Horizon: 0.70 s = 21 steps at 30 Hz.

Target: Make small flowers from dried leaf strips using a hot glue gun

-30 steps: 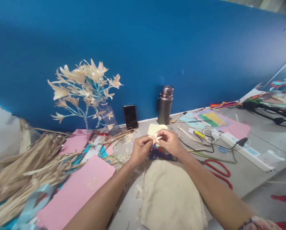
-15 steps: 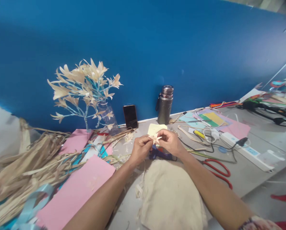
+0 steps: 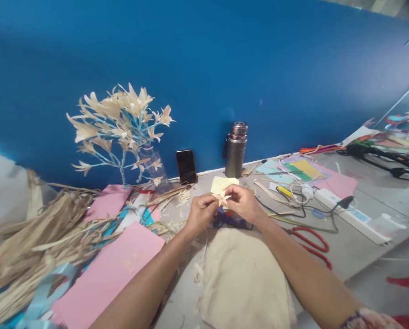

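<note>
Both hands meet above the table's middle around a small pale straw flower (image 3: 222, 197). My left hand (image 3: 200, 213) pinches it from the left, and my right hand (image 3: 244, 202) pinches it from the right with curled fingers. Just below the hands lies a blue glue gun (image 3: 229, 221), partly hidden by them. A beige cloth (image 3: 244, 278) covers the table in front of me, between my forearms.
A blue-stemmed branch with straw flowers (image 3: 122, 128) stands at the back left. Dry straw (image 3: 36, 237) and pink paper sheets (image 3: 111, 269) lie left. A phone (image 3: 186, 166) and a metal flask (image 3: 235, 149) lean by the blue wall. Red scissors (image 3: 310, 244), a power strip (image 3: 352, 214) and cables lie right.
</note>
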Motion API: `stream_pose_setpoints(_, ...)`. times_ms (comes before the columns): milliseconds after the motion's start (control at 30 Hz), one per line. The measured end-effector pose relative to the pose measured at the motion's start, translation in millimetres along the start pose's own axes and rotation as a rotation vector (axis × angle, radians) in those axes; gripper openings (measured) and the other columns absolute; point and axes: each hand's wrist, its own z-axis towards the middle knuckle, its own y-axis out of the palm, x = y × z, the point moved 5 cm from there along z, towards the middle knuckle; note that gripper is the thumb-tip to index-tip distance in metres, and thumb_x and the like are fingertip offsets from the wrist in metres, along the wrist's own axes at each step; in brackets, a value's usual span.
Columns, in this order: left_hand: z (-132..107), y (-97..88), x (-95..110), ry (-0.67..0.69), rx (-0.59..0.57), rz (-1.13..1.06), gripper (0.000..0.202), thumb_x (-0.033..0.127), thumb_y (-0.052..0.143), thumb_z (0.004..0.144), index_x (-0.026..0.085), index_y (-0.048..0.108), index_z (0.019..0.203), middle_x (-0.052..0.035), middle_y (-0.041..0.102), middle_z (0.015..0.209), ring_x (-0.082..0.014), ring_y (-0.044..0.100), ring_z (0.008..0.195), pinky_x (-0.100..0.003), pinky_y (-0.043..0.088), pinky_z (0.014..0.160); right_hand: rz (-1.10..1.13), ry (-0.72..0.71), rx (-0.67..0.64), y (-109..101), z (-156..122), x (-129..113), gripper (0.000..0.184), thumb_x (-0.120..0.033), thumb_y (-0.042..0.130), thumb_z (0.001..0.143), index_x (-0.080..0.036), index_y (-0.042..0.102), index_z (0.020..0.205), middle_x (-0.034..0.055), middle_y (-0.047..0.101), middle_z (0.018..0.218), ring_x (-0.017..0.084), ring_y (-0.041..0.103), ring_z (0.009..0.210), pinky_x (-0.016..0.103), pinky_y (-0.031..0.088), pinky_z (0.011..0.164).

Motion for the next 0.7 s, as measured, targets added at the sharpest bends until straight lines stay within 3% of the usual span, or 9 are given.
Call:
stream_pose_setpoints(533, -0.4, 0.4, 3.6, 0.012, -0.029, 0.012, 0.024, 0.032, 0.065, 0.082, 0.015, 0.071, 0.066, 0.0004, 0.056, 0.055, -0.01, 0.049, 0.051, -0.021, 0.036, 0.052, 0.024, 0.022, -0.027, 0.6, 0.5, 3.5, 0.015, -0.028, 0.071, 0.072, -0.02, 0.062, 0.08, -0.0008, 0.064, 0.071, 0.014, 0.059, 0.061, 0.024, 0.046, 0.057)
stream_pose_setpoints(700, -0.4, 2.1, -10.5, -0.108, 0.007, -0.058, 0.027, 0.039, 0.066, 0.082, 0.014, 0.07, 0.072, 0.0022, 0.055, 0.048, -0.0085, 0.043, 0.043, -0.021, 0.031, 0.046, -0.009, 0.016, -0.027, 0.2, 1.2, 6.6, 0.018, -0.033, 0.072, 0.075, -0.02, 0.063, 0.084, -0.0023, 0.061, 0.067, 0.013, 0.055, 0.057, 0.024, 0.043, 0.054)
